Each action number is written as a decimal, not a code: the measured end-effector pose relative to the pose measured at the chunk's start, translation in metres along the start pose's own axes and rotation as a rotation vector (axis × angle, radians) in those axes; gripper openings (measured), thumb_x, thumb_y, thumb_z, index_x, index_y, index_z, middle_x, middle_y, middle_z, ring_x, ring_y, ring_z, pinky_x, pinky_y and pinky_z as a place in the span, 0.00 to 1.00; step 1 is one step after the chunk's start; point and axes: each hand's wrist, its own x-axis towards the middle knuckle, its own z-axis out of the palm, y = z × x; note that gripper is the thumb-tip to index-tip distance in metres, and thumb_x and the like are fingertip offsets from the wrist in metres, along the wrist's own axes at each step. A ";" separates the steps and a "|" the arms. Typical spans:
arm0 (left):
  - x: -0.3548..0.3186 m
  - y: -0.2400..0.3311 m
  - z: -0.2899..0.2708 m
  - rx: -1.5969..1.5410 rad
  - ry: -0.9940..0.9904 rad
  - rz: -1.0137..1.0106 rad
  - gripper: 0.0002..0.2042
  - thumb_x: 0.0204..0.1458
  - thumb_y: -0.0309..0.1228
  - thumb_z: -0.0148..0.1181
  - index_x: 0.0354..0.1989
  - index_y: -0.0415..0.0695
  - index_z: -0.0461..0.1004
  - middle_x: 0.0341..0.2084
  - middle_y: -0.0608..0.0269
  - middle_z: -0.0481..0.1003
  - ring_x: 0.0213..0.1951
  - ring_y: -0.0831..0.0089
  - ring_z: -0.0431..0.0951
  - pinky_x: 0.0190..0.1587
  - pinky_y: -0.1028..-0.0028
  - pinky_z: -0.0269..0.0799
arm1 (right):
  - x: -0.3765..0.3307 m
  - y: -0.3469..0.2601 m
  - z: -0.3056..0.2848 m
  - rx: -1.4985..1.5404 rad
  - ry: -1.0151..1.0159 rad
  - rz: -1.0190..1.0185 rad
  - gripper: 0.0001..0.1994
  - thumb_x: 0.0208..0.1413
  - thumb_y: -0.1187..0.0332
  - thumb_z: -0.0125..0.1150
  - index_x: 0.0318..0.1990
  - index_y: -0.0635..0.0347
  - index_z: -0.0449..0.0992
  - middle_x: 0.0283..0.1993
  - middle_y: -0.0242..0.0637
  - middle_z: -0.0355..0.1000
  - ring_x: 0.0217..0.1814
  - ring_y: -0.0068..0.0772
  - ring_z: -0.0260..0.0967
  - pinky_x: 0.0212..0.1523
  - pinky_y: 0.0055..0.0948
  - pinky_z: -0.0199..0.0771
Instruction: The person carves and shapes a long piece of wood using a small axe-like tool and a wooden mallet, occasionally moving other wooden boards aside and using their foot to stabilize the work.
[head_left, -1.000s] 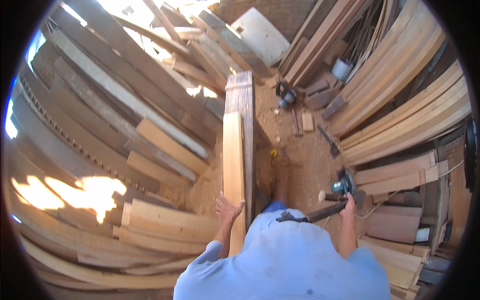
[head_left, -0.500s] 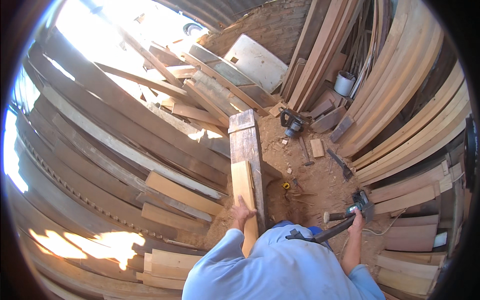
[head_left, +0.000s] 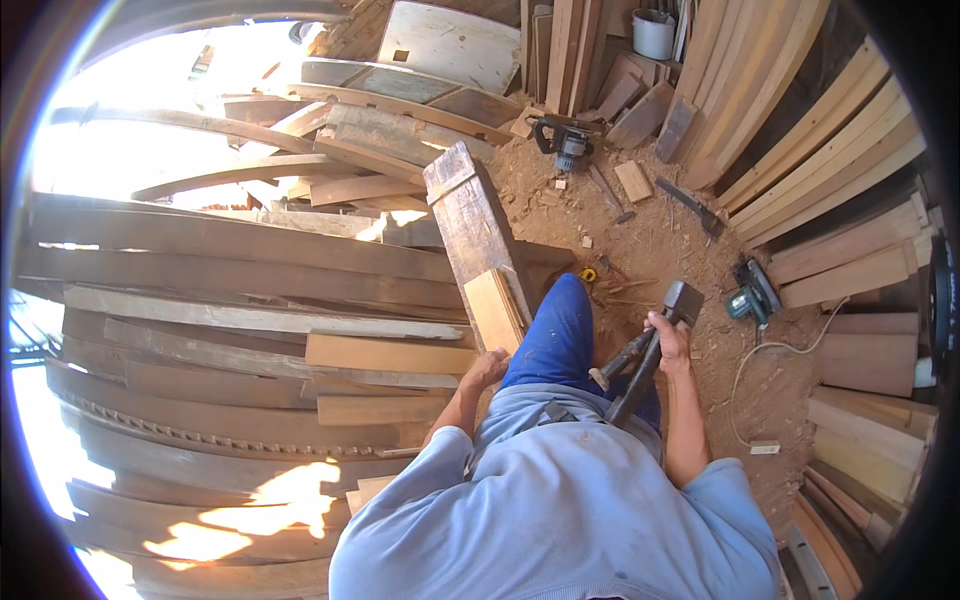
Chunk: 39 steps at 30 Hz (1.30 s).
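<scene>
A pale wooden board point(head_left: 493, 308) lies on the narrow, weathered wooden bench point(head_left: 468, 215), beside my bent leg. My left hand point(head_left: 487, 369) is closed at the board's near end, its fingers curled on the edge and partly hidden. In my right hand point(head_left: 672, 340) I hold a hammer point(head_left: 684, 300) with a heavy metal block head and a long dark handle slanting down toward my lap. The same hand also clasps a shorter rod-like tool point(head_left: 618, 362) with a pale, blunt end; its other end is hidden by the hand.
Sawdust covers the ground, where a power tool point(head_left: 565, 143), a small hammer point(head_left: 610, 195), a yellow tape measure point(head_left: 588, 275) and a green power tool point(head_left: 752, 290) with a pale cord lie. Long planks point(head_left: 240, 245) are stacked at left; more boards point(head_left: 760, 90) lean at right beside a white bucket point(head_left: 653, 35).
My left hand has slid from the board's top to its near end and curled. My right hand has brought the hammer and rod-like tool inward and up. The view has turned.
</scene>
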 end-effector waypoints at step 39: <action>0.002 0.082 -0.242 -1.234 0.891 0.795 0.07 0.52 0.24 0.66 0.26 0.43 0.73 0.19 0.72 0.73 0.25 0.82 0.74 0.29 0.75 0.70 | -0.128 0.018 0.248 -0.545 -0.524 -0.548 0.09 0.57 0.70 0.71 0.33 0.56 0.72 0.35 0.28 0.73 0.38 0.19 0.70 0.42 0.25 0.73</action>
